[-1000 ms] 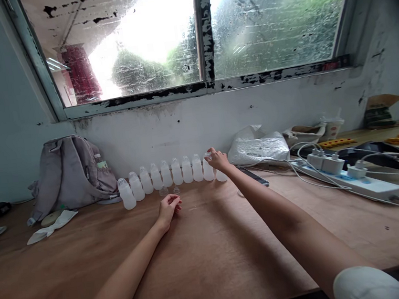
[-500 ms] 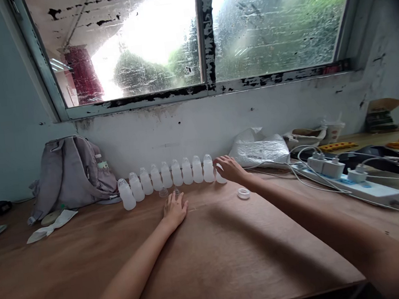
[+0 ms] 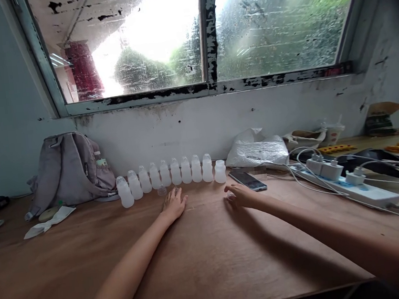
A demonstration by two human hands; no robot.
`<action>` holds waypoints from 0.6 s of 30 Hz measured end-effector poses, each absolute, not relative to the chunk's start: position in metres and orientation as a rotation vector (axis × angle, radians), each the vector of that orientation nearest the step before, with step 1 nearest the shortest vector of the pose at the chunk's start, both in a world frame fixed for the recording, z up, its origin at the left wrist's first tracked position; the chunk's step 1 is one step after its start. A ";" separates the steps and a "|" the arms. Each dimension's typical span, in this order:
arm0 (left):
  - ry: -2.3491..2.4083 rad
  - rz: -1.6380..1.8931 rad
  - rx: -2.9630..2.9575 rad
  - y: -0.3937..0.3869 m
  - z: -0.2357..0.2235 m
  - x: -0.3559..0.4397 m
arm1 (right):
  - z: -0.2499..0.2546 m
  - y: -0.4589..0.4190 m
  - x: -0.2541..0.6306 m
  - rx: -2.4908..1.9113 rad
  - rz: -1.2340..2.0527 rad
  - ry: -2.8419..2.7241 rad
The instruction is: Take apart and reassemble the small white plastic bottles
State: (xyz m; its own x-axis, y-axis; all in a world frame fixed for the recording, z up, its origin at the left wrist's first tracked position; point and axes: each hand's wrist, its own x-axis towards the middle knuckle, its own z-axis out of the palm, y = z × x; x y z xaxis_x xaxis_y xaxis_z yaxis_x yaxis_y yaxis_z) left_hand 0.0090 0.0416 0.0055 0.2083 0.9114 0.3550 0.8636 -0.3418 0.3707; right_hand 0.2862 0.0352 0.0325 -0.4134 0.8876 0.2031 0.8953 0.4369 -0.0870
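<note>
A row of frosted white baby bottles (image 3: 186, 172) stands near the wall; most wear clear domed tops. The rightmost bottle (image 3: 220, 172) has no dome on its neck. My left hand (image 3: 174, 205) lies palm down on the table with fingers stretched out, fingertips at a small clear dome (image 3: 177, 189) they partly cover. Another clear dome (image 3: 162, 190) sits just left of it. My right hand (image 3: 241, 196) is low over the table, its fingers closed on a white ring (image 3: 230, 195) that they mostly hide.
A dark phone (image 3: 248, 181) lies just beyond my right hand. Behind it rests a silver padded bag (image 3: 257, 151). To the right, a white power strip (image 3: 366, 190) trails chargers and cables. A grey backpack (image 3: 68, 171) and a white strip (image 3: 49, 222) are on the left.
My right hand has left the rightmost bottle, come down nearer to me and taken the white ring, now farther left. The phone has come into sight. My left hand stays in place.
</note>
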 end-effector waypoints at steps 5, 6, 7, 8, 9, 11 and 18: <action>1.491 0.802 2.545 0.010 0.007 -0.004 | 0.044 0.033 0.228 -1.140 0.010 -2.326; 1.441 0.766 2.553 0.006 0.006 -0.006 | 0.046 0.034 0.214 -1.098 0.060 -2.269; 1.399 0.730 2.556 0.002 0.005 -0.009 | 0.048 0.035 0.201 -1.066 0.136 -2.232; 1.365 0.701 2.556 -0.001 0.005 -0.010 | 0.049 0.036 0.188 -1.028 0.202 -2.194; 1.342 0.686 2.556 -0.003 0.005 -0.012 | 0.050 0.038 0.177 -0.977 0.242 -2.171; 1.334 0.695 2.554 -0.005 0.006 -0.012 | 0.048 0.042 0.158 -0.905 0.269 -2.129; 1.357 0.929 2.503 -0.011 0.009 -0.009 | 0.018 0.045 0.139 -0.888 0.293 -2.095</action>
